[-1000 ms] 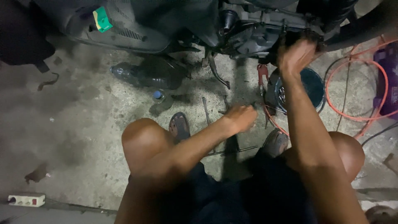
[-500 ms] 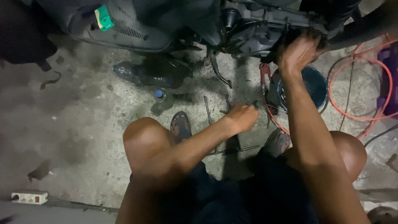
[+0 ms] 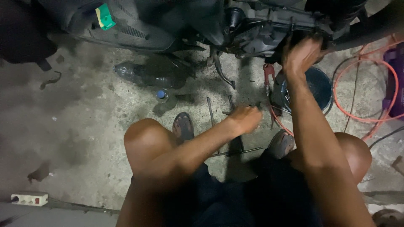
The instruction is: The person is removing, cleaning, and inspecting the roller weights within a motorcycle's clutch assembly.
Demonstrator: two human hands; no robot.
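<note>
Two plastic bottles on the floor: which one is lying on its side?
The large clear bottle beneath the motorcycle lies on its side. The small blue-capped bottle just below it in the picture stands upright, cap up.

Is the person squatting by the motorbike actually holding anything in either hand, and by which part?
The left hand is closed low over the thin metal rods on the concrete floor; its grasp cannot be told. The right hand reaches into the dark motorbike engine, fingers hidden.

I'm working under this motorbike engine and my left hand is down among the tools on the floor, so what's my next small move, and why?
Probably close the left hand on a metal tool beneath it and lift it toward the engine, since the right hand is already up there.
</note>
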